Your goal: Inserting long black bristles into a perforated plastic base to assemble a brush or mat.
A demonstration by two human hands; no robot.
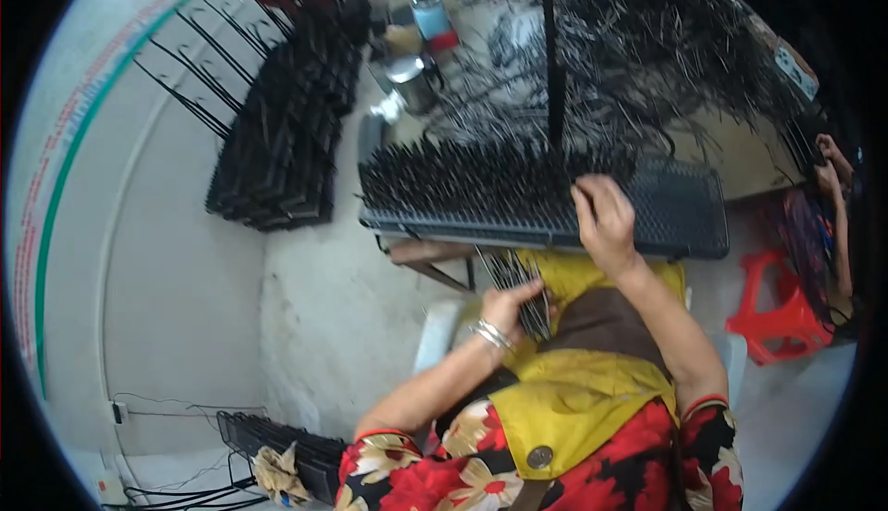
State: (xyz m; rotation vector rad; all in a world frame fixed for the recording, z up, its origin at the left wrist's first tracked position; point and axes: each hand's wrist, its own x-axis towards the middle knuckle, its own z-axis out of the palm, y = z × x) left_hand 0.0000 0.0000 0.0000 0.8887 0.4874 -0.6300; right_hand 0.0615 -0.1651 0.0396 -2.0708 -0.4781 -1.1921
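My left hand is closed round a bundle of thin dark metal rods, held over my lap just in front of the tray. A long dark tray with a grid of small holes lies across in front of me. Short black rods stand upright, densely packed, over its left and middle parts; its right end shows bare holes. At the right edge of the standing rods is my right hand, thumb and fingers pinched together. Whatever it may grip is too small to make out.
A dark upright post rises behind the tray. Loose black strips cover the table beyond. A metal mug stands at the back left. Stacked black racks sit left, a red stool right, beside another person's arm.
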